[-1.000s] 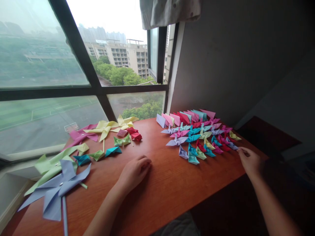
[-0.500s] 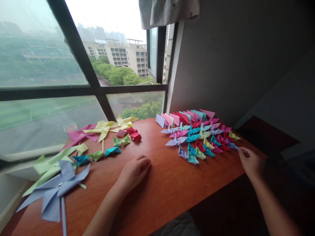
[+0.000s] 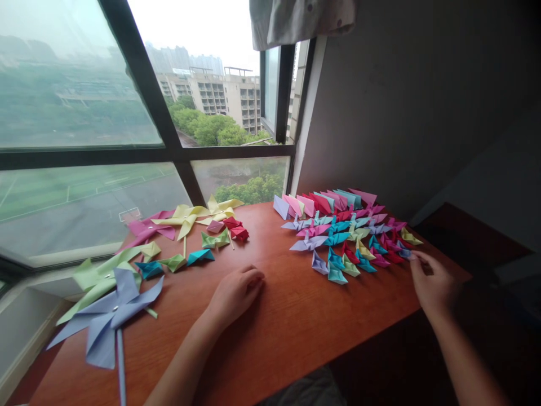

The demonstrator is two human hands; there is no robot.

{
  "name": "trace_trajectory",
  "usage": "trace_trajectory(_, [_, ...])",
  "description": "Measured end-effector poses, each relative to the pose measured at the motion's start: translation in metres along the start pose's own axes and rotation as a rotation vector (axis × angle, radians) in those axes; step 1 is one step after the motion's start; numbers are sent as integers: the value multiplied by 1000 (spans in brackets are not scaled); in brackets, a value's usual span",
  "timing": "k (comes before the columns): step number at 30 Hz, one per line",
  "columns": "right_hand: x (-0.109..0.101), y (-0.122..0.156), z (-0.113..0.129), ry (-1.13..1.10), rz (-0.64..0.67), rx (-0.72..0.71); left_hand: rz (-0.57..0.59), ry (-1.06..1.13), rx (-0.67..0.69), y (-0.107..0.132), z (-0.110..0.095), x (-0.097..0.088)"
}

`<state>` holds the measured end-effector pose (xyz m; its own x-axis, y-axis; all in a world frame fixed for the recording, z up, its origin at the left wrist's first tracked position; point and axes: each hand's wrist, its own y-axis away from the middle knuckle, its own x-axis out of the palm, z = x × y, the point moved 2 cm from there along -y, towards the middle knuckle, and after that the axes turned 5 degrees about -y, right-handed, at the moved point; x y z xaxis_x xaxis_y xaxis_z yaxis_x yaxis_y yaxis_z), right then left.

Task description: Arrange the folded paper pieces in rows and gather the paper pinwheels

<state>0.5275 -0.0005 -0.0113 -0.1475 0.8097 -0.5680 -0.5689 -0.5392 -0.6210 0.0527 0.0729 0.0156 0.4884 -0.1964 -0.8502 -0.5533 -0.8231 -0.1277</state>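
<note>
My right hand [image 3: 435, 285] is at the right end of the front rows of folded paper. Thumb and forefinger are pinched at the near tip of a small lavender paper boat [image 3: 404, 251]. Other paper boats [image 3: 337, 274] in teal, green, yellow, red and pink stand beside it, closely spaced. My left hand [image 3: 236, 290] rests on the wooden tabletop with its fingers loosely curled, and nothing shows in it. It lies between the boats and a group of pinwheels and small folded pieces.
A lavender pinwheel [image 3: 115, 309], a green pinwheel [image 3: 101, 277], yellow pinwheels [image 3: 186, 219] and a pink pinwheel [image 3: 150, 227] lie along the window side. Paper cranes [image 3: 309, 243] and upright paper planes [image 3: 308, 206] fill rows behind the boats. The table's front edge [image 3: 380, 325] runs diagonally.
The view has turned slightly left. My right hand has shifted a little inward against the row, and the lavender boat looks turned and closer to its neighbours. My left hand stays put.
</note>
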Motion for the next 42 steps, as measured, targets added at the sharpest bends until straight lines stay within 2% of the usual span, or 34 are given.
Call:
trace_trajectory(5, [14, 29, 90, -224, 123, -250, -18, 1, 3, 1, 0, 0])
trace_trajectory(8, [28, 56, 147, -401, 278, -354, -19, -27, -12, 2, 3, 0])
trace_trajectory(12, [51, 93, 206, -587, 498, -374, -81, -92, -86, 3, 13, -4])
trace_trajectory(16, [77, 122, 242, -693, 727, -377, -237, -175, -213, 7, 27, -16])
trace_trajectory(19, [93, 136, 253, -700, 810, -360, -377, -271, -338, 12, 39, -31])
trace_trajectory(22, [100, 142, 254, -694, 821, -362, -521, -407, -459, 20, 53, -48])
trace_trajectory(24, [100, 143, 252, -702, 813, -356, -571, -472, -490, 24, 62, -57])
trace_trajectory(26, [98, 143, 250, -717, 806, -342, -565, -514, -488, 26, 70, -61])
trace_trajectory(31, [98, 143, 246, -738, 800, -319, -430, -574, -439, 26, 79, -55])
trace_trajectory(36, [98, 144, 247, -726, 793, -323, -384, -622, -423, 26, 74, -53])
trace_trajectory(42, [98, 145, 247, -712, 789, -351, -370, -602, -403, 24, 60, -51])
